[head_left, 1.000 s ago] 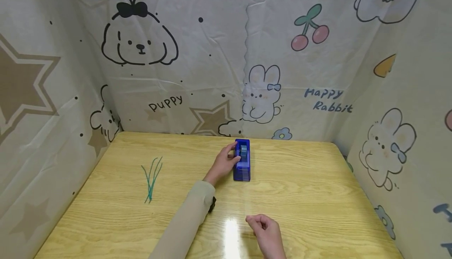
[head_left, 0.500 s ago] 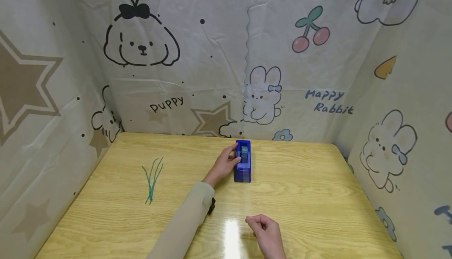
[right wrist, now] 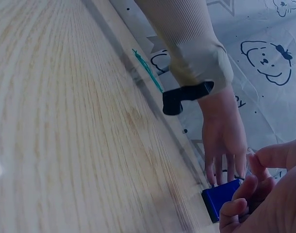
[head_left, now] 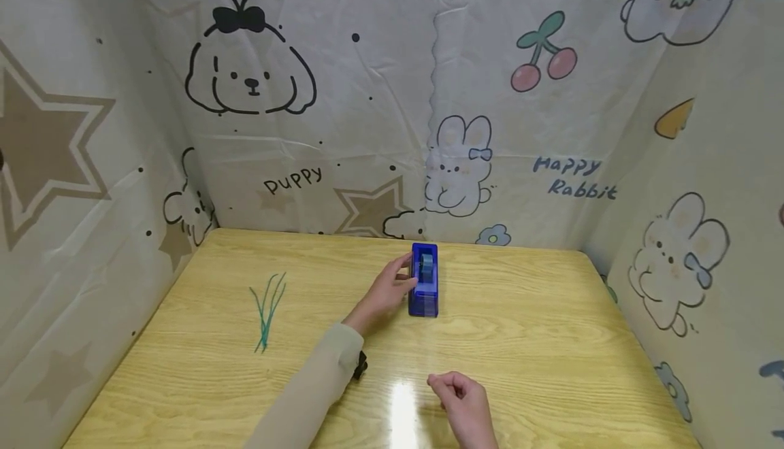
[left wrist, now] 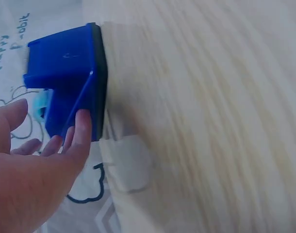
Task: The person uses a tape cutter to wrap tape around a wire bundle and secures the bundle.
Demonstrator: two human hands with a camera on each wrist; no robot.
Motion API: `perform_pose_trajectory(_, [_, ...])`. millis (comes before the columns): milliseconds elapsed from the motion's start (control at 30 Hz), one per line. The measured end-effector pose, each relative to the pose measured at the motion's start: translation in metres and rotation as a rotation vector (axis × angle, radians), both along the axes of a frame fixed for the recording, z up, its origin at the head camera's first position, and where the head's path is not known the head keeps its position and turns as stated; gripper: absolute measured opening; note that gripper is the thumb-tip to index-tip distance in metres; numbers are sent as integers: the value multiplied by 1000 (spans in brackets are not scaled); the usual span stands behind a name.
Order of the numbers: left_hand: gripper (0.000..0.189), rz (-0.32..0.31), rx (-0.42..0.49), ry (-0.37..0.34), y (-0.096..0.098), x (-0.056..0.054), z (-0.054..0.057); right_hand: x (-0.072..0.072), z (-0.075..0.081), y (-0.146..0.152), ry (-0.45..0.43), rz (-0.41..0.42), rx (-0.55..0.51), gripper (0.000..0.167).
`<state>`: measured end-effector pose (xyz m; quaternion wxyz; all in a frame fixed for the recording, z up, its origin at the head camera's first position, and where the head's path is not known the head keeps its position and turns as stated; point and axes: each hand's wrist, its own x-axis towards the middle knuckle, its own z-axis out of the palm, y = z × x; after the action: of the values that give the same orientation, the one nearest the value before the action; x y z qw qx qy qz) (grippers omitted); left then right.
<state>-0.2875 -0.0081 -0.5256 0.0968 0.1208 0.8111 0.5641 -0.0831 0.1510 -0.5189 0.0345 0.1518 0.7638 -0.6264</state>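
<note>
A blue tape dispenser [head_left: 424, 303] with a roll of clear tape [head_left: 427, 264] stands near the far edge of the table. My left hand [head_left: 384, 296] is at its left side, fingers loosely extended. In the left wrist view the fingertips lie against or very near the dispenser's side, and the thumb stands apart from it. Closer to me, my right hand [head_left: 463, 401] pinches the end of a faint, see-through strip of tape [head_left: 431, 340] between thumb and forefinger. This strip stretches from the dispenser toward me above the table. The right hand's other fingers are curled.
On the left of the wooden table [head_left: 520, 340] lies a small bunch of thin green strands [head_left: 267, 316], crossed near their lower ends. Printed cloth [head_left: 367, 129] walls in the back and both sides. A black strap piece [head_left: 360, 365] sits at the left wrist.
My left hand's fingers and thumb have eased off the dispenser, and the hand has drawn slightly back to the left. The right hand keeps its place and pinch.
</note>
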Motion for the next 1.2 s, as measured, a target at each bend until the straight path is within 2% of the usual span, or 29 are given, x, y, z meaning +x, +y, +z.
perform_pose_trajectory(200, [60,5,-3,41,-29,13,13,-1,0,0,-10,4,14,27])
perform_pose_trajectory(433, [61,37,56,37,-84,35,26,1,2,1,3,1,14,25])
perform_pose_trajectory(800, [62,175,-7,43,-181,72,26,-1,2,3,-10,2,18,27])
perform_pose_trajectory(900, [64,241,-22,14,-203,83,26,0,4,3,-5,-1,7,27])
perform_pose_trajectory(1067, [68,393,-39,-98,-228,94,26,0,6,3,-10,-6,0,26])
perform_pose_trajectory(1133, [69,423,-47,-136,-235,98,23,0,5,3,-12,-4,10,27])
perform_pose_trajectory(1200, [70,427,-50,-165,-241,100,20,0,4,4,-15,-5,21,28])
